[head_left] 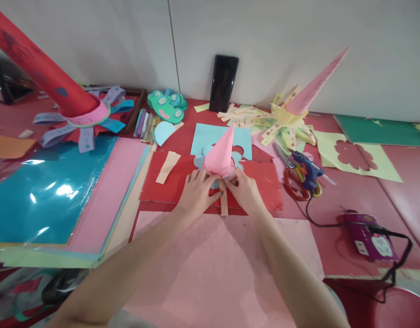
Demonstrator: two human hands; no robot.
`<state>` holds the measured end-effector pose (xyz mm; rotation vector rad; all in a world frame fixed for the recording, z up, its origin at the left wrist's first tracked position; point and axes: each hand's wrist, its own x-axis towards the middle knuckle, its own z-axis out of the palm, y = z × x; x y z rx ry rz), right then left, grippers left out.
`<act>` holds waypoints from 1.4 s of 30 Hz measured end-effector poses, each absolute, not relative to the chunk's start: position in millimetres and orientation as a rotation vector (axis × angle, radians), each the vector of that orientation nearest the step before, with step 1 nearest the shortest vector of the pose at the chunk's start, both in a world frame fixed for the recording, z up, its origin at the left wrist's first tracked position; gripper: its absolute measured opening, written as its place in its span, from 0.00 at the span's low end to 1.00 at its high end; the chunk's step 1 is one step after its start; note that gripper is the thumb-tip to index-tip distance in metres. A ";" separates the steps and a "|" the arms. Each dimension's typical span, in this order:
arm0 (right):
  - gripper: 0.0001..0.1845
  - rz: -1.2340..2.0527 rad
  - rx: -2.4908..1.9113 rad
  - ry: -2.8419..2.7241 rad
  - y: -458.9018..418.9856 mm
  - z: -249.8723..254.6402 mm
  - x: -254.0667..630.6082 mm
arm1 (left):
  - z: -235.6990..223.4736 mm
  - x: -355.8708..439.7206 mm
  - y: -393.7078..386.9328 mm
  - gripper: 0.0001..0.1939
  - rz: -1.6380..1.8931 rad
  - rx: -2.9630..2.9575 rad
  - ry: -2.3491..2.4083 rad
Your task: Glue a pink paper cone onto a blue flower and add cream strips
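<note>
A pink paper cone [219,152] stands on a light blue flower-shaped paper [199,161], over a red paper sheet [167,187]. At the cone's near base, my left hand [200,189] and my right hand [246,189] pinch a beige paper strip [224,205] from either side. The strip's free end hangs down toward me. Fingers of both hands are closed at the strip's top and partly hide where it meets the cone. A second beige strip [168,167] lies left of my left hand. Behind the cone is a light blue sheet [199,136].
Scissors [295,189] and a blue glue gun [308,171] lie at right, its cable running to a purple power box [370,237]. A black phone [224,84] leans on the wall. Red [42,68] and pink [319,82] decorated cones stand on either side. Blue wrapped sheets [52,191] lie left.
</note>
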<state>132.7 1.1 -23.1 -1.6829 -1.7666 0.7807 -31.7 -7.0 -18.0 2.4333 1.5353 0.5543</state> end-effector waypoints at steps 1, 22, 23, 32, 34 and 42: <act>0.08 0.771 -1.685 -1.766 0.6 -23.3 132.2 | -17.9 -31.7 -7.0 0.16 0.556 2.433 1.536; 0.08 0.734 -1.737 -1.792 1.6 -22.3 131.4 | -17.4 -40.5 -8.9 0.12 0.693 2.699 1.162; 0.08 0.734 -1.738 -1.791 1.8 -22.1 131.6 | -16.7 -41.0 -8.6 0.12 0.690 2.731 1.117; 0.08 0.705 -1.748 -1.794 3.0 -23.7 131.4 | -14.6 -36.6 -11.3 0.16 0.518 2.916 1.097; 0.08 0.695 -1.747 -1.801 3.0 -23.9 131.3 | -15.1 -35.4 -13.6 0.16 0.506 2.941 1.096; 0.08 0.706 -1.756 -1.803 2.5 -23.7 131.4 | -12.7 -33.0 -17.9 0.17 0.399 2.837 1.122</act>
